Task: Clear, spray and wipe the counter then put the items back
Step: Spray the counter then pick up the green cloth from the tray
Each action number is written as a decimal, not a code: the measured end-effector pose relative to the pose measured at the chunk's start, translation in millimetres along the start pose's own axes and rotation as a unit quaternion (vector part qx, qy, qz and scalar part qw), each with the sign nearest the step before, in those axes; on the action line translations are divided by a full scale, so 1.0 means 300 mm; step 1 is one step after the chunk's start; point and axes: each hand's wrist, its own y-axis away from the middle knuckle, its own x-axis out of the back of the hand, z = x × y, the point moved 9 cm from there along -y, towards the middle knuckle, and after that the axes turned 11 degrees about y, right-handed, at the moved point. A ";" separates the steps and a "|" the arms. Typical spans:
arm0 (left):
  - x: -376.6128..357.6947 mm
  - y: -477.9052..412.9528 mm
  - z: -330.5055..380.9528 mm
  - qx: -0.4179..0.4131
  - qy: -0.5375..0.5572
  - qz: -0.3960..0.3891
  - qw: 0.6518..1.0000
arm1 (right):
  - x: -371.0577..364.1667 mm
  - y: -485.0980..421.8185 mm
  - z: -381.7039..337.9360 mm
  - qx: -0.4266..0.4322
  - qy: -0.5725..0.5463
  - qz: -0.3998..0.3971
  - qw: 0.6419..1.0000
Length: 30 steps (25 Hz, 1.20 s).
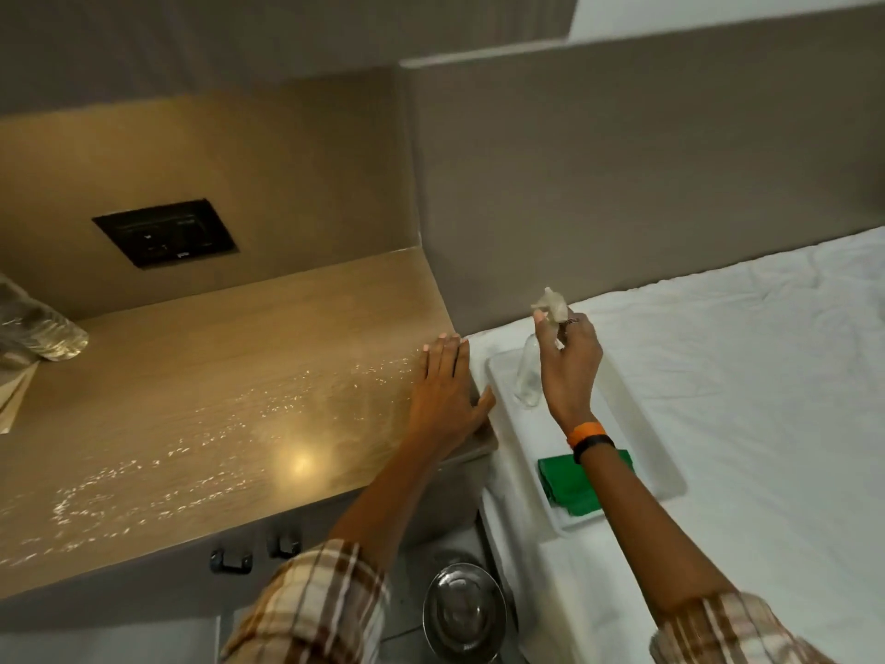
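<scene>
The beige wood-grain counter point(201, 376) glistens with spray droplets across its front and middle. My left hand point(448, 393) lies flat and open on the counter's right edge. My right hand point(567, 361) grips a clear spray bottle point(528, 376) by its neck, nozzle point(550, 301) pointing left, held above a white tray point(637, 409) on the bed. A folded green cloth point(570, 486) lies at the near end of that tray, partly hidden by my right forearm.
A clear plastic water bottle point(43, 328) lies at the counter's far left, above a folded paper item point(14, 400). A black socket panel point(165, 232) sits in the back wall. A steel bowl point(464, 611) rests on the floor between counter and white-sheeted bed point(742, 352).
</scene>
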 end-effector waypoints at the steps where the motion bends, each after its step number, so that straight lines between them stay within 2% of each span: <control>1: 0.011 0.010 0.001 -0.003 -0.003 -0.004 1.000 | 0.041 0.044 -0.067 -0.001 -0.017 0.005 1.000; 3: 0.056 0.048 -0.015 -0.014 -0.005 0.003 1.000 | 0.069 0.143 -0.196 0.011 -0.052 -0.015 0.998; 5: 0.130 0.113 -0.080 -0.023 -0.009 0.025 0.999 | 0.022 0.263 -0.305 0.024 -0.053 -0.073 0.996; 10: 0.369 0.368 -0.438 0.042 -0.008 0.091 0.995 | -0.236 0.584 -0.458 0.017 -0.002 -0.210 0.978; 15: 0.675 0.769 -1.051 0.170 -0.032 0.155 0.973 | -0.586 0.936 -0.676 0.100 0.092 -0.264 0.955; 19: 0.852 1.083 -1.515 0.247 -0.058 0.202 0.946 | -0.826 1.195 -0.878 0.184 0.171 -0.309 0.918; 22: 0.869 1.187 -1.748 0.247 -0.047 0.154 0.956 | -0.984 1.290 -1.025 0.237 0.168 -0.306 0.907; 24: 0.861 1.187 -1.796 0.222 -0.045 0.134 0.965 | -1.066 1.243 -1.087 0.248 0.174 -0.289 0.908; 30: 0.861 1.176 -1.788 0.187 -0.054 0.133 0.972 | -1.056 0.828 -1.184 0.129 0.229 -0.145 0.954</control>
